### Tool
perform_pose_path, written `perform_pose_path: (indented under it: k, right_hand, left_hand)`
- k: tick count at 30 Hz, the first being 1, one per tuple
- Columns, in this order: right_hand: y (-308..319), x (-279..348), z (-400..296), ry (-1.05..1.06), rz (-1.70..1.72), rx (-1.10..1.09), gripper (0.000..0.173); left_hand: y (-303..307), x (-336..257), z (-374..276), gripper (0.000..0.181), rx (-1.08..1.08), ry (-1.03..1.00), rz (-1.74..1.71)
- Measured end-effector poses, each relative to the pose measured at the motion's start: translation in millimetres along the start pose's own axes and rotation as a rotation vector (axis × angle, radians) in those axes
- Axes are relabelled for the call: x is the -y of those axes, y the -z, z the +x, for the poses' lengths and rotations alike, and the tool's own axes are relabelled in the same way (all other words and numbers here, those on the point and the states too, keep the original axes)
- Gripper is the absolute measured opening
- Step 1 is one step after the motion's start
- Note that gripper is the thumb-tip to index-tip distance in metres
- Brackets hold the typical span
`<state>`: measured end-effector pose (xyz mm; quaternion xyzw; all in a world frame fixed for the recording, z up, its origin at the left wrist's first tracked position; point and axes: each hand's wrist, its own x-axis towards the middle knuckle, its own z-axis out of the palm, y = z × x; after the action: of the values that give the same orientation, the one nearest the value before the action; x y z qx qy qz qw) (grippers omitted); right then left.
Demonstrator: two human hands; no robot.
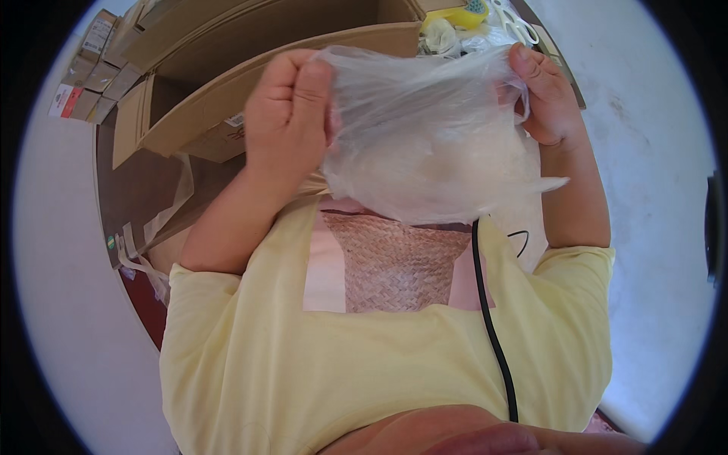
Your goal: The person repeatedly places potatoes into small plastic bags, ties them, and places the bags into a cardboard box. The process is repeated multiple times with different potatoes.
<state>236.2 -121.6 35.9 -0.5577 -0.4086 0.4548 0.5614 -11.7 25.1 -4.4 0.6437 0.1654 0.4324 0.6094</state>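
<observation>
A translucent white plastic bag (426, 136) is held up and spread between both hands in front of the chest. My left hand (293, 108) grips its left edge, the thumb pressed against curled fingers. At the bag's upper right edge, my right hand (540, 91) pinches it between thumb and fingers, with a loop of plastic by the palm. The bag's lower part hangs loose, and one corner sticks out to the right. Whether anything is inside cannot be told.
Beyond the left hand a large open cardboard box (199, 122) stands on a dark table (131, 176). Small boxes (102, 74) are stacked at the far left. Yellow tape (463, 17) and white-handled scissors (515, 23) lie at the top right. A black cable (489, 318) runs down the shirt.
</observation>
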Motion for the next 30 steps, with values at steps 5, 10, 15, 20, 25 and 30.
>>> perform_pose_path:
  k: [5,10,15,20,25,30]
  right_hand:
    - [-3,5,-10,-0.060,0.011,0.047,0.044]
    - [22,-1,-11,0.076,-0.139,0.329,0.042]
    - [19,15,-18,0.042,-0.221,0.295,0.045]
    - [35,20,-24,0.129,-0.026,0.335,0.043]
    - [32,6,-34,0.391,0.182,0.093,0.054]
    - [41,4,-23,0.489,0.298,0.233,0.032]
  left_hand:
    - [-3,0,1,0.023,0.001,0.013,-0.021]
    - [-3,2,2,0.019,0.005,0.043,-0.039]
    - [-5,6,1,0.019,0.009,0.054,-0.023]
    - [-7,11,2,0.020,0.035,0.011,0.000]
    - [-7,10,2,0.021,0.057,0.080,0.016]
    - [-7,7,1,0.021,0.030,0.099,0.034]
